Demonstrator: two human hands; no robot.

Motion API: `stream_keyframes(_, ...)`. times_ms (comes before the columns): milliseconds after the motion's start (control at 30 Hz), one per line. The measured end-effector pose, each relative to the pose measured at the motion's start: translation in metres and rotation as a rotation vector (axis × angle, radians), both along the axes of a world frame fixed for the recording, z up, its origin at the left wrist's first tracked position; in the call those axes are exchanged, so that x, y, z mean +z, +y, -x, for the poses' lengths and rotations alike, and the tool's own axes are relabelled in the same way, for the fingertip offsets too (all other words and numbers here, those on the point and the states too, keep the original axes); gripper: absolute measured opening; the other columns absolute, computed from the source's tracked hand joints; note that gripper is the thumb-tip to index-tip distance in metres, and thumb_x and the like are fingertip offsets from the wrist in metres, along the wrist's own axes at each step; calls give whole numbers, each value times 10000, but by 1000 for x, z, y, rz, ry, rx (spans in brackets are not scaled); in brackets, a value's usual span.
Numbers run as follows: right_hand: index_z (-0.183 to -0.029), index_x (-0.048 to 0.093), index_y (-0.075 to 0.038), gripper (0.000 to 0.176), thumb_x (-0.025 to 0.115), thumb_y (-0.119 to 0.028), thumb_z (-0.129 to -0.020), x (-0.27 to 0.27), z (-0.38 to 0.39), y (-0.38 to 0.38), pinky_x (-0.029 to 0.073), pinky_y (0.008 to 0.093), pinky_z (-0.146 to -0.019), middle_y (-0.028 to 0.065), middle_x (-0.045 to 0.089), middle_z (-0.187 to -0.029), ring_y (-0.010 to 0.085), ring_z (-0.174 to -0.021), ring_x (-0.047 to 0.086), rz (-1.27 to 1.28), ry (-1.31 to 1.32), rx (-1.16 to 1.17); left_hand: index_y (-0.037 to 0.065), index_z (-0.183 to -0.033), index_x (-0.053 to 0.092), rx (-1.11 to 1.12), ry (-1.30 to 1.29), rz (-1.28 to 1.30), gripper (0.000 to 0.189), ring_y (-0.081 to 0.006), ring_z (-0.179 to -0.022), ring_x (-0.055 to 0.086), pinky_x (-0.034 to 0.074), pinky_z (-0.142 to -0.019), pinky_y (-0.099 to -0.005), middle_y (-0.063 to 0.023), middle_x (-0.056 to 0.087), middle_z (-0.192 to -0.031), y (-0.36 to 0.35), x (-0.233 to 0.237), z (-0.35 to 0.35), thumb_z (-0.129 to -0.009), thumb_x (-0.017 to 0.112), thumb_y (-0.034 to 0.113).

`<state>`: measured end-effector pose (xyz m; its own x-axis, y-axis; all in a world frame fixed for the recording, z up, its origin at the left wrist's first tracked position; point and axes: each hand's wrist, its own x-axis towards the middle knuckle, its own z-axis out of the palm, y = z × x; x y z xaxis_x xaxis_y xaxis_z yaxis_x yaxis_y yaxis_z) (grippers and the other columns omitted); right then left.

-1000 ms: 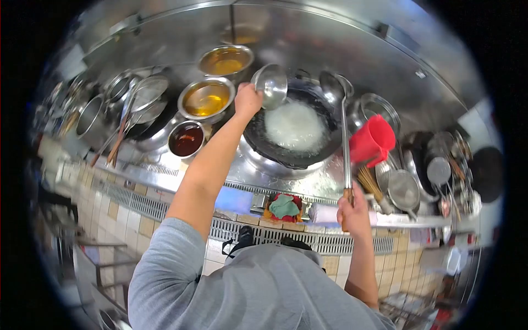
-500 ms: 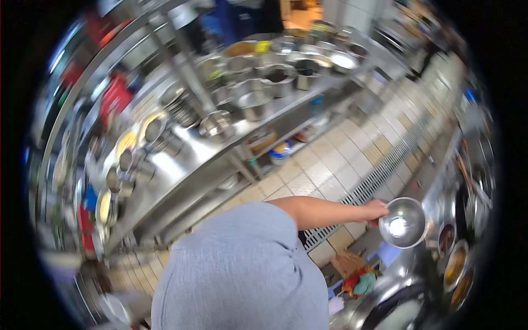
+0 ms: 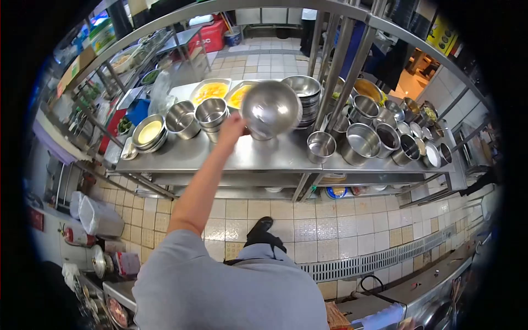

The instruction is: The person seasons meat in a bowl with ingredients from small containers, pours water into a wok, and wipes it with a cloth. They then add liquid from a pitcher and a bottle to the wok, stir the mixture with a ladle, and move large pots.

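My left hand grips the left edge of a round metal bowl, somewhat blurred, over the steel counter. White trays of yellow food lie just behind it, and the bowl partly hides one of them. A stack of metal bowls stands to its right. Left of my hand are metal pots and a bowl of pale yellow content. My right hand is out of view.
Many metal pots crowd the counter's right half. Steel posts rise from it. A shelf runs underneath. Behind are a red box and people's dark-clothed parts. A fire extinguisher and a floor drain are below.
The view has swung to face the counter. My left hand, with the metal bowl in it, has moved from beside the stove area at the right to over the counter.
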<state>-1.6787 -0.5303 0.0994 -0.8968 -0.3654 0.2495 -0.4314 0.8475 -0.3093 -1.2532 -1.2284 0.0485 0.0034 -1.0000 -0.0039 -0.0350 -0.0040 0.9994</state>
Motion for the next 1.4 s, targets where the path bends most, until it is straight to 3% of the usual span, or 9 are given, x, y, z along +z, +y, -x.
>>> stream_keyframes(300,-1264,528,-10,374,595,-60,-899,-24,0,-241,469,290,-842,127,558,-1166,185,-997,562,419,-69,307,2,-1161,505,-231,-14,-305,578,-245,-698,629,519,-597,-295,-177,549,-1037,-122,41,63,-835,696,440)
stream_keyframes(333,-1230,552,-2,349,603,-59,-889,-23,-3,-254,480,278,-789,117,601,-1081,169,-916,584,388,-23,364,69,-1213,502,-597,-392,282,604,-276,-704,638,523,-614,-303,-192,521,-1120,-198,-92,49,-780,748,411)
stream_keyframes(400,-1198,567,-1,334,611,-44,-871,-33,-6,-258,479,268,-731,104,619,-986,152,-833,581,564,-125,234,103,-1142,538,-765,-664,226,424,-218,-857,667,544,-740,-298,-145,553,-1150,-80,22,78,-790,755,194)
stream_keyframes(500,-1040,595,-2,205,616,-9,-836,-56,1,-244,434,243,-547,12,544,-666,81,-578,492,781,-225,-64,35,-1005,578,-765,152,-92,249,-145,-745,664,551,-662,-287,-77,671,-894,-55,5,132,-820,730,105)
stream_keyframes(667,-974,570,-10,153,615,-9,-828,-79,30,-212,389,259,-467,-18,450,-624,68,-515,419,915,189,-274,46,-1052,605,-937,-515,227,331,-98,-716,638,524,-662,-258,-33,675,-814,-29,18,255,-768,764,106)
stream_keyframes(900,-1362,433,-15,527,569,-53,-855,-128,129,-262,383,363,-1019,152,504,-1304,220,-1194,476,813,-174,8,142,-1408,373,-1081,-452,956,651,-223,-1204,535,513,-906,-337,-113,405,-1424,23,21,438,-827,664,101)
stream_keyframes(1133,-1364,451,-49,469,447,-226,-930,-123,287,-443,215,546,-1109,150,402,-1450,349,-1357,341,655,-31,491,161,-1410,384,-1407,527,-808,475,-200,-1250,496,432,-968,-356,-94,484,-1392,166,-77,676,-972,495,307)
stream_keyframes(1300,-1208,618,-65,640,251,-532,-971,-285,518,-348,328,537,-1059,235,592,-1220,401,-1225,492,-135,-559,160,119,-1411,367,-1321,397,-536,475,-268,-1211,539,443,-990,-386,-133,489,-1375,132,27,718,-965,491,227)
stream_keyframes(1400,-1105,646,3,553,348,-436,-948,-283,540,-270,427,462,-961,289,608,-1126,432,-1105,563,297,-514,-99,101,-1356,398,-1094,371,-242,441,-273,-1105,607,509,-904,-377,-120,501,-1340,83,62,719,-948,526,210)
